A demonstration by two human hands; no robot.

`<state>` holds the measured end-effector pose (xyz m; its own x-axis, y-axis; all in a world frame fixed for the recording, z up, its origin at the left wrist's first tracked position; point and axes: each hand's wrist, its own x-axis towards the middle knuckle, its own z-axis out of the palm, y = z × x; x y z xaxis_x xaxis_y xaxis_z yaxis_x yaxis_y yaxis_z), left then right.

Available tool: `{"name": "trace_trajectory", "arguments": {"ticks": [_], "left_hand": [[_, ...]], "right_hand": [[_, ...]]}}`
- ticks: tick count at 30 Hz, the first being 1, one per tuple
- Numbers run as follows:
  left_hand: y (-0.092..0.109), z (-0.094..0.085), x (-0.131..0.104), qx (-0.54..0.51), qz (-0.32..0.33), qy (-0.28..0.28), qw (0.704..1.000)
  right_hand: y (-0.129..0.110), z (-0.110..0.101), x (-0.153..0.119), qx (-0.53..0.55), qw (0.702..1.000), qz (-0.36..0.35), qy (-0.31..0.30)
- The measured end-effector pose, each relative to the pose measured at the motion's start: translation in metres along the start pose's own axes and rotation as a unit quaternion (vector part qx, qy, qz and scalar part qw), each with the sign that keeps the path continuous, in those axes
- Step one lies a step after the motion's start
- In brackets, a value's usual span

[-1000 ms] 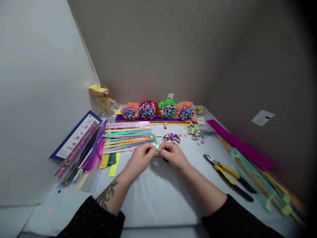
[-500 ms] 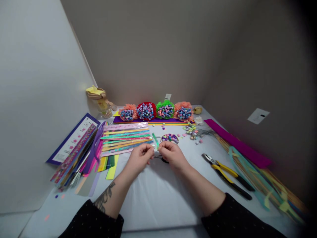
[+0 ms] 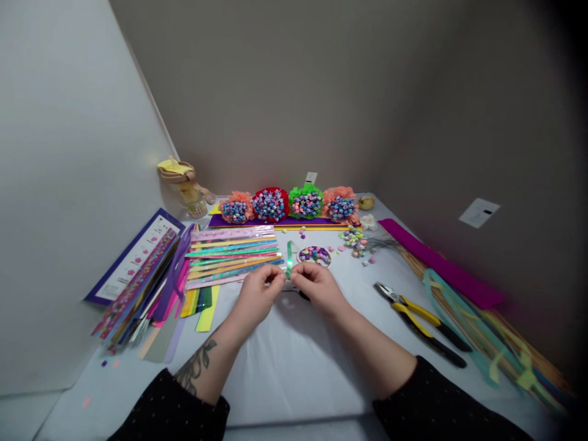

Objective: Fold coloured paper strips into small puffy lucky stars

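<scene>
A shiny green paper strip (image 3: 289,256) stands up from between my fingertips over the middle of the table. My left hand (image 3: 261,291) is closed in a pinch at the strip's lower end. My right hand (image 3: 318,286) pinches the same end from the other side, so the fingertips almost meet. Just beyond my right hand lies a round dish (image 3: 314,256) of small folded paper stars. A fan of coloured paper strips (image 3: 234,254) lies beyond my left hand. Behind my right fingers a small dark object is mostly hidden.
Yellow-and-black pliers (image 3: 420,321) lie at the right, near a bundle of sticks and ribbons (image 3: 482,334). Star-filled bouquets (image 3: 270,204) line the back. Strip packs (image 3: 138,282) lean at the left. Loose stars on wires (image 3: 353,239) rest behind the dish.
My left fingertips have come closer to my right ones at the strip's lower end. The green strip has swung from leaning left to nearly upright.
</scene>
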<state>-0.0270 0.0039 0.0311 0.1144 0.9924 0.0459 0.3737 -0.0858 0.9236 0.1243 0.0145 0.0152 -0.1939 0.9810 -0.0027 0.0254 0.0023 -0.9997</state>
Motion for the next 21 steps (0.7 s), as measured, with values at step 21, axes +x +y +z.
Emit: {"name": "trace_trajectory", "arguments": {"ticks": [21], "left_hand": [[-0.0023, 0.0005, -0.0006, -0.004, 0.001, -0.011, 1.0]], "right_hand": [[0.0046, -0.0008, -0.0003, -0.012, 0.999, -0.011, 0.044]]}}
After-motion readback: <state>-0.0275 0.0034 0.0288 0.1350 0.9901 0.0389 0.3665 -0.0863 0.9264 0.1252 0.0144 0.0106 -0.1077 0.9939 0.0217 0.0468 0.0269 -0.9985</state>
